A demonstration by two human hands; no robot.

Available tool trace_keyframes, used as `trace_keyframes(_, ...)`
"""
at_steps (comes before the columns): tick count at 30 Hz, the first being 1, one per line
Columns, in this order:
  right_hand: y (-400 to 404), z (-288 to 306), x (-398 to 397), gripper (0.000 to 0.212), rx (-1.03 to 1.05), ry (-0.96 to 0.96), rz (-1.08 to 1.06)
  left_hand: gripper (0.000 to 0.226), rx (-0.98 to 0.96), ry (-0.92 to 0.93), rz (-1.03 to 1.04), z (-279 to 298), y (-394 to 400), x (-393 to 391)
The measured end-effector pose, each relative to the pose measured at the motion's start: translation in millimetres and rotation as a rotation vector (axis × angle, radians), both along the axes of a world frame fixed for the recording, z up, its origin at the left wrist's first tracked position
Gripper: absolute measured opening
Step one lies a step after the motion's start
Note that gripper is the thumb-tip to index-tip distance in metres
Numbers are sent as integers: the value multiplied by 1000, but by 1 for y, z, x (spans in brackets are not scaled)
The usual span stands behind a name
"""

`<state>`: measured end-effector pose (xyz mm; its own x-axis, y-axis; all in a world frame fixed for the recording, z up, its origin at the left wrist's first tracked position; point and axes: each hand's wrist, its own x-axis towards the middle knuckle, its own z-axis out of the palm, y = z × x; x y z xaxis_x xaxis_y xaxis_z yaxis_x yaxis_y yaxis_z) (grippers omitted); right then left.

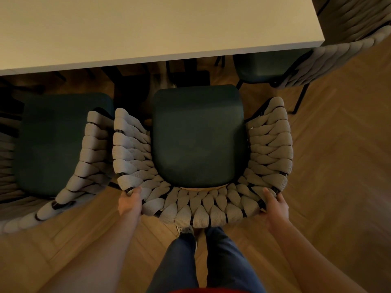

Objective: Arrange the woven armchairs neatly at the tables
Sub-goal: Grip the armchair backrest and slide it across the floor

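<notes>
Woven armchair, dark seat cushion, is placed at centre frame, its front just short of the pale worktop edge. Its curved back rim is gripped at lower left by the left hand and at lower right by the right hand. A second armchair is set close beside it at left; a third is seen at upper right.

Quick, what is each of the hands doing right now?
Left hand: grips the curved back rim of the grey woven armchair with the dark green seat cushion.
Right hand: grips the same rim on the other side.
</notes>
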<state>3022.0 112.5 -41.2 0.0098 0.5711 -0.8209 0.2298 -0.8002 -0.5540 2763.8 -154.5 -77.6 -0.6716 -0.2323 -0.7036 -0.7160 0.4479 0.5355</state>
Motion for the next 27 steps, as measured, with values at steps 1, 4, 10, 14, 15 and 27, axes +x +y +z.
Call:
trace_keyframes(1, 0, 1, 0, 38, 2, 2, -3, 47, 0, -2, -1, 0, 0, 0)
trace_keyframes(4, 1, 2, -1, 37, 1, 10, -15, 47, -6, -13, 0, -2, -1, 1)
trace_keyframes(10, 1, 3, -2, 36, -9, 24, -21, 51, -24, -11, -25, 1, -1, 1)
trace_keyframes(14, 1, 1, -2, 35, -1, 22, -15, 52, -27, -12, -34, 2, 0, 1)
trace_keyframes(15, 1, 1, -1, 36, -2, 24, -14, 52, -31, -12, -37, 2, 0, 1)
trace_keyframes(27, 3, -1, 1, 43, 19, 27, -13, 55, 52, -55, -35, 3, -1, -1)
